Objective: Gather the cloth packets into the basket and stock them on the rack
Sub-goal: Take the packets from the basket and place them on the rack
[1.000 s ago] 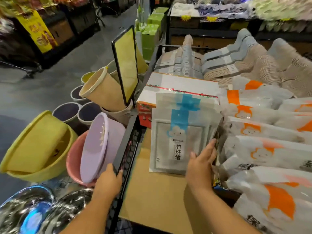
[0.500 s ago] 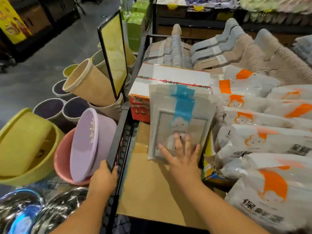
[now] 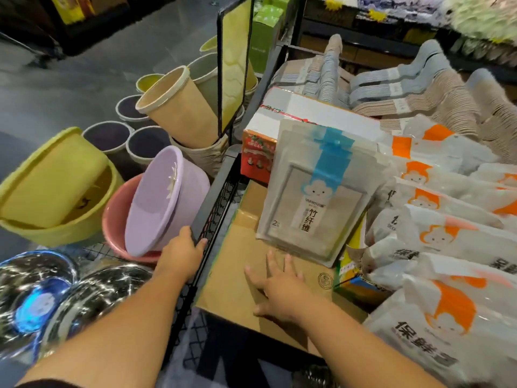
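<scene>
Nearest you on the left, your left hand (image 3: 181, 257) has its fingers curled over the black top edge of the rack (image 3: 215, 208), clamped on it, with steel bowls (image 3: 92, 292) just to its left. Your right hand (image 3: 282, 289) lies palm down with fingers straight and spread wide, holding nothing, over the cardboard sheet (image 3: 235, 284) on the rack. Its fingertips stop just short of the near edge of the cloth packets (image 3: 316, 191); whether they touch cannot be told. The packets stand as a tilted stack on the cardboard, leaning back against a white box (image 3: 307, 110). Orange-and-white bags (image 3: 447, 236) lie just beside them on the right, and a lilac basin (image 3: 159, 208) is outside the rack on the left. Farthest off, rows of hangers (image 3: 405, 88) fill the back.
</scene>
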